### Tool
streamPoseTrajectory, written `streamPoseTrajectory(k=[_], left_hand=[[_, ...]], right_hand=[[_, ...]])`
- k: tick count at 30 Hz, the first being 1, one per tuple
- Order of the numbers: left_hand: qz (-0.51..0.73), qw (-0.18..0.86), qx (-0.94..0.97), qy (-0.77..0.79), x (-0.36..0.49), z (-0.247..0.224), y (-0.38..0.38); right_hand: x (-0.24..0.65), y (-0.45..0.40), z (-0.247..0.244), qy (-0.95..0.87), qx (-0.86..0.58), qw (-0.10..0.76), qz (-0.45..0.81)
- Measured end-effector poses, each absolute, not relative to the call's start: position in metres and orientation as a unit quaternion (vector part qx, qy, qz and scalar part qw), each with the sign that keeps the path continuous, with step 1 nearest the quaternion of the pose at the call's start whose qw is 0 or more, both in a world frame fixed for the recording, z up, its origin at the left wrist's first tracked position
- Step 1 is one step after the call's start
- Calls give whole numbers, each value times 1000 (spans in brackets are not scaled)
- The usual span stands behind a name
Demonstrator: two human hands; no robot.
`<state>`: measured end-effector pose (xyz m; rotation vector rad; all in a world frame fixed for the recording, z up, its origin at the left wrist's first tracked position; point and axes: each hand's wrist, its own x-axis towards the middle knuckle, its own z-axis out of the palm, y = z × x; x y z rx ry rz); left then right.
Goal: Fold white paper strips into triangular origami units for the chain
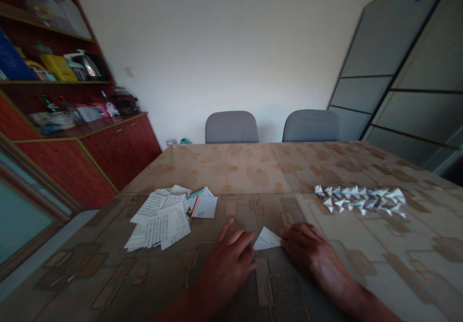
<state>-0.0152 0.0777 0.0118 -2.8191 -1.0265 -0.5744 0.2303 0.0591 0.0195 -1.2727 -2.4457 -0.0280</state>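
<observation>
A small folded triangle of printed paper (266, 239) lies on the patterned table between my hands. My right hand (307, 247) has its fingers closed on the triangle's right corner. Beside the left corner is my left hand (233, 254), its fingers bent but apart, with nothing visible in them. To the left lies a loose pile of printed paper pieces (162, 221), with a white card bearing a red stripe (205, 207) at its right edge. Several small folded paper shapes (361, 199) stand in rows on the right side of the table.
The table (249, 163) stretches away to two grey chairs (231, 127) at its far edge. A red cabinet with shelves (119, 151) is at the left, holding bottles and a kettle. Grey panelled doors (372, 57) are at the right.
</observation>
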Motion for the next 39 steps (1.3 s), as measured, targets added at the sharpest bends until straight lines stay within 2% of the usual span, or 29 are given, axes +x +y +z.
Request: streamPoseTrajectory(k=[7, 13, 22, 26, 31, 39], left_hand=[[-128, 51, -952, -275, 14, 15, 100], [-90, 87, -954, -271, 22, 25, 100], [-133, 68, -945, -292, 18, 23, 96], [-134, 92, -948, -274, 13, 20, 95], [-136, 135, -945, -265, 4, 17, 94], [-106, 131, -951, -260, -9, 16, 81]], right_hand=[[224, 64, 12, -866, -445, 230, -6], [219, 63, 20, -862, -451, 231, -6], [210, 67, 17, -856, -451, 245, -64], [208, 65, 19, -859, -444, 246, -74], [205, 61, 27, -872, -420, 240, -73], [212, 57, 28, -889, -417, 182, -50]])
